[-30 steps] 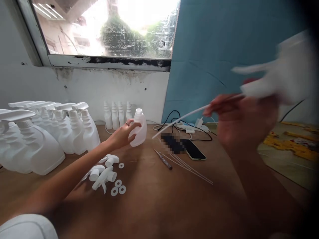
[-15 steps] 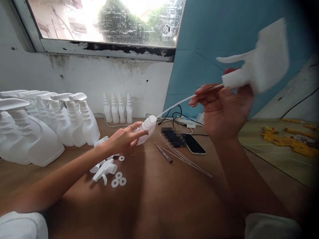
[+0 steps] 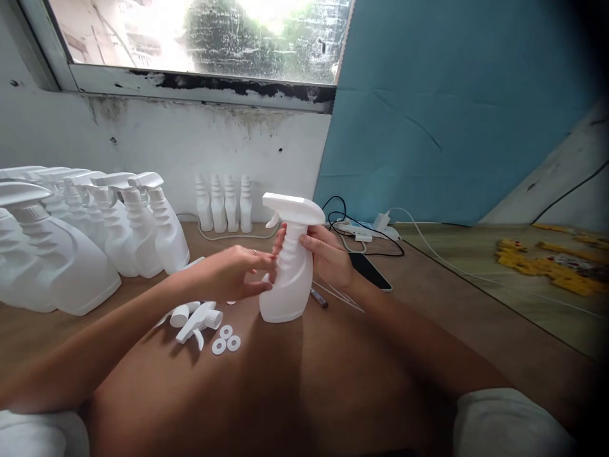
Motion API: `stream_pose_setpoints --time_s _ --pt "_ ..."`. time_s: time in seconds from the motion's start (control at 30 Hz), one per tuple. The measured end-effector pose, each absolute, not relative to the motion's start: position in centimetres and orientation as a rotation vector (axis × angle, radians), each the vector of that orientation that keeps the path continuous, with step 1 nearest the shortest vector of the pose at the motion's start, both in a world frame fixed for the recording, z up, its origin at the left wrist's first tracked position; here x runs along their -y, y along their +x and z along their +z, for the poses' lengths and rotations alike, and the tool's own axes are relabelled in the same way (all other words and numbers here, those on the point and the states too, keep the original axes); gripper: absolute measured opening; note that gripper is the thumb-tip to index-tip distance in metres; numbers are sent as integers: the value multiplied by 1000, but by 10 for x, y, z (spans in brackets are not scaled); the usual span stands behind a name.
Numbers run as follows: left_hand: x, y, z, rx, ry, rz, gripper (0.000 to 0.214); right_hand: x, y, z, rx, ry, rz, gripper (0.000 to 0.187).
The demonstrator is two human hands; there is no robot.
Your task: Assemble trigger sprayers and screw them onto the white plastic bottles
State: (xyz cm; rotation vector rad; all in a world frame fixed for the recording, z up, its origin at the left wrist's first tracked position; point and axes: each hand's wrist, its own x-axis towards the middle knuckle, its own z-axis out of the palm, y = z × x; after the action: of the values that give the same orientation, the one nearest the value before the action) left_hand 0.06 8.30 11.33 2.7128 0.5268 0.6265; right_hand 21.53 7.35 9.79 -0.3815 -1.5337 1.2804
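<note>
A white spray bottle (image 3: 288,295) stands upright on the brown table, its trigger spray head (image 3: 297,207) seated on the neck and pointing left. My right hand (image 3: 332,255) grips the neck just under the head, with some fingers hidden behind it. From the left side, my left hand (image 3: 240,270) holds the bottle's body, thumb low and fingers partly behind. Loose trigger spray heads (image 3: 197,324) lie below my left forearm, near several white ring washers (image 3: 226,332). The dip tube is out of sight.
Filled rows of white spray bottles (image 3: 80,260) stand at the left. Several small bottles (image 3: 231,206) line the wall. Behind my right hand lie a phone (image 3: 370,271), thin white tubes (image 3: 345,297), a screwdriver-like tool (image 3: 318,297) and a power strip (image 3: 390,230) with cables.
My right hand has brought the spray head down and left onto the bottle, and the tube has gone inside. The bottle, tilted before, now stands upright and nearer me.
</note>
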Motion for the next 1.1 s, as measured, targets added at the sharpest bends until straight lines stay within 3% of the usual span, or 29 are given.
stream_pose_setpoints --time_s 0.2,0.33,0.9,1.1 --pt "-83 -7 134 -735 2230 1302 26 -70 207 91 1521 -326 1315 32" --pt "-76 -1 134 -558 2116 1234 27 -67 201 89 1564 -328 1323 32" --pt "-57 -2 144 -749 2365 1235 24 -64 195 90 1560 -333 1293 29" --pt "-55 -3 148 -789 2392 1174 27 -63 192 91 1524 -388 1250 37"
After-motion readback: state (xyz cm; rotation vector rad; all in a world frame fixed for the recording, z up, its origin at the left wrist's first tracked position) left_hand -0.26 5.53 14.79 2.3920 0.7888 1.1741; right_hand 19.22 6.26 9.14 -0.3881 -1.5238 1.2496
